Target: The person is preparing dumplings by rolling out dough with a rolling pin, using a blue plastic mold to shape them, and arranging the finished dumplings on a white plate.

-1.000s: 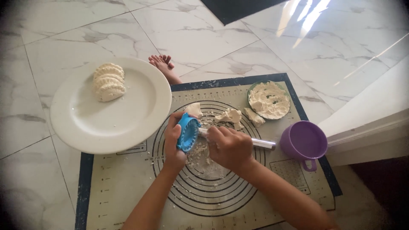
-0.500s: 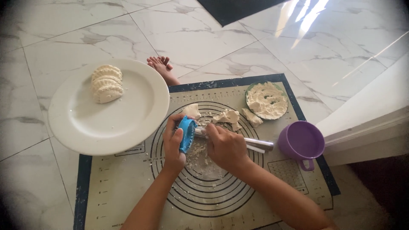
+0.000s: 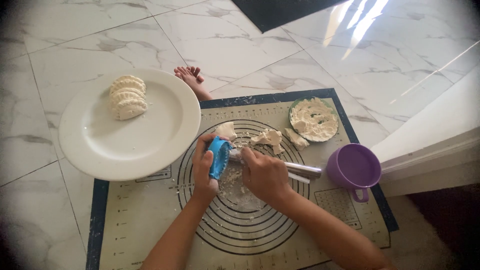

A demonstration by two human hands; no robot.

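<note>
Left hand (image 3: 204, 170) clenched around a blue dumpling press (image 3: 219, 156), holding it folded shut and upright over the ringed centre of the pastry mat (image 3: 150, 225). Right hand (image 3: 264, 175) just right of the press, fingers curled around a metal rolling pin (image 3: 302, 169) lying across the mat. Dough scraps (image 3: 267, 137) lie beyond the press. Purple cup (image 3: 354, 167) at the mat's right edge; small flour dish (image 3: 314, 119) at its far right. White plate (image 3: 150, 145) overlaps the mat's far-left corner, carrying crimped dumplings (image 3: 128, 96).
</note>
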